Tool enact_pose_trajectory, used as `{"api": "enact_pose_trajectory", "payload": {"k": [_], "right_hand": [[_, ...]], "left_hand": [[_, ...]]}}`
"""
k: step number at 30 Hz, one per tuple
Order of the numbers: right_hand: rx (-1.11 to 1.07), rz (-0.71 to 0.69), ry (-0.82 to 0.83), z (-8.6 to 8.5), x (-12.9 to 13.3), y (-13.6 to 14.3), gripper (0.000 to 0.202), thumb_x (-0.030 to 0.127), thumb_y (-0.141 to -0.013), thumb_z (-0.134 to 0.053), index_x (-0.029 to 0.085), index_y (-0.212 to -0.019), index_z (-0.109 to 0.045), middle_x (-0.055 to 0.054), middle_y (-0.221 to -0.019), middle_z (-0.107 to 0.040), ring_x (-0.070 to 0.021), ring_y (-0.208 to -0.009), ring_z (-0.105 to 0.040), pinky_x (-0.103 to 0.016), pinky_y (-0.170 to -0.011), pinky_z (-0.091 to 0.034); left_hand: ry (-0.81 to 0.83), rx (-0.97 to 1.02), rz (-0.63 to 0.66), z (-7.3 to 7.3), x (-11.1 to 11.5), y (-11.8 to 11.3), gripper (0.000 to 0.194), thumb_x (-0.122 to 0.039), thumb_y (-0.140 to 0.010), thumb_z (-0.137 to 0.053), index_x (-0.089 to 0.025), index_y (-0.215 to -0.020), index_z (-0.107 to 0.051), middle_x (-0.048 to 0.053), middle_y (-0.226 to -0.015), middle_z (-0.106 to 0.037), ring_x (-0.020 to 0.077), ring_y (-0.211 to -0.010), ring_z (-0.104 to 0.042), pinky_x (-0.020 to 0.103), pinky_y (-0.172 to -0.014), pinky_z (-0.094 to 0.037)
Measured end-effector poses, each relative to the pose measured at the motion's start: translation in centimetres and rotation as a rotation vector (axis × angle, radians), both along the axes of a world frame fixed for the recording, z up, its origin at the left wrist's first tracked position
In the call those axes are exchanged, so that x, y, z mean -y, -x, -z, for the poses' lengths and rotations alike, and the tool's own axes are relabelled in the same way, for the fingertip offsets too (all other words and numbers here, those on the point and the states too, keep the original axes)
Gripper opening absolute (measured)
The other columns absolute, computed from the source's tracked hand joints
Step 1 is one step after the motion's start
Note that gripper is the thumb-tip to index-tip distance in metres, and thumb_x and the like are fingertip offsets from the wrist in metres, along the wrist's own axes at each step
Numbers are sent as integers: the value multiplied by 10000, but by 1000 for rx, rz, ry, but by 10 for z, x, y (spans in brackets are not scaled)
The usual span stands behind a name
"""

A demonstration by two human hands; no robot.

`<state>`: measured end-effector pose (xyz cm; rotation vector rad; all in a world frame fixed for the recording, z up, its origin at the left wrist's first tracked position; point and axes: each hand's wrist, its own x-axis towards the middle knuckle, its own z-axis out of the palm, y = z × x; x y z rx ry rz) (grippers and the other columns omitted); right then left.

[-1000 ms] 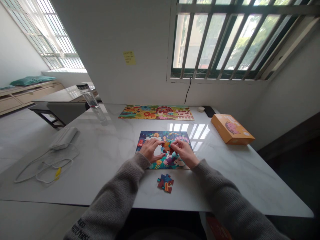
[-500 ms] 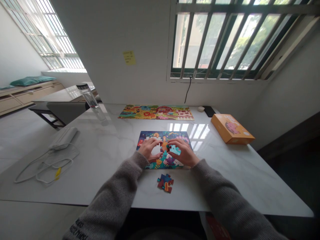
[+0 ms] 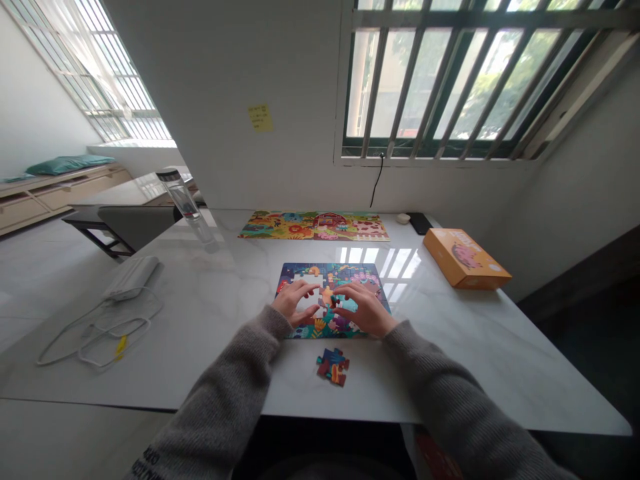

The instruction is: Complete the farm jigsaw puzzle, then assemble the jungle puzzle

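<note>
A colourful jigsaw puzzle [image 3: 310, 269] lies on the white table, with a pale gap in its left half. Over the left part of it is my left hand [image 3: 295, 301], thumb and fingers apart around the gap, holding nothing. My right hand [image 3: 364, 308] is over the right part, its fingertips closed on a small dark puzzle piece [image 3: 335, 301] near the puzzle's middle. Loose puzzle pieces [image 3: 333, 367] in blue, red and orange lie together just below the puzzle, near the table's front edge.
Behind the puzzle lies a long finished puzzle [image 3: 315, 226]. An orange box [image 3: 466, 258] and a black phone [image 3: 419, 223] are at the right. At the left are a clear bottle [image 3: 183, 197], a white device [image 3: 131, 278] and its cable [image 3: 95, 325].
My left hand has drawn slightly left, away from the puzzle's middle. The piece at my right fingertips has shifted slightly left and down. The view has moved a little.
</note>
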<state>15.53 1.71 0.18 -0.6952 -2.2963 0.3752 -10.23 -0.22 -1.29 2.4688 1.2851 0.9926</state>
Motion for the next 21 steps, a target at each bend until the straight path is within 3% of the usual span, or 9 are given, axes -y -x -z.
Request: {"api": "enact_pose_trajectory", "payload": {"k": [8,14,21], "right_hand": [[118,-34,-56,-3,6,20,258,352,-925,-672,241,-1157,-653,-92,-1113,-686,-259,-1040,-618,-435,-913,-507],[212,-9,-75,0,10,32,231,370,-928,-665,215,-1099,-668,-92,-1070,-691,-251,-999,-597,-419,-907,-469],[287,8,-53,5,10,33,208,353,-932,-668,205,-1078,-668,-80,-1089,-693,-240,-1013,-563,-395,-917,-428]], "left_hand": [[-9,-96,-39,1,14,19,456,-346,-851,-631,-216,-1287,-605,77,-1039,-661,258,-991,-626,412,-925,-482],[4,-74,7,8,17,18,528,-255,-815,-650,-213,-1334,-561,105,-1239,-645,278,-1135,-595,438,-1024,-463],[59,-160,35,13,15,13,290,-237,-814,-670,-224,-1103,-676,77,-1157,-662,267,-1091,-603,434,-996,-448]]}}
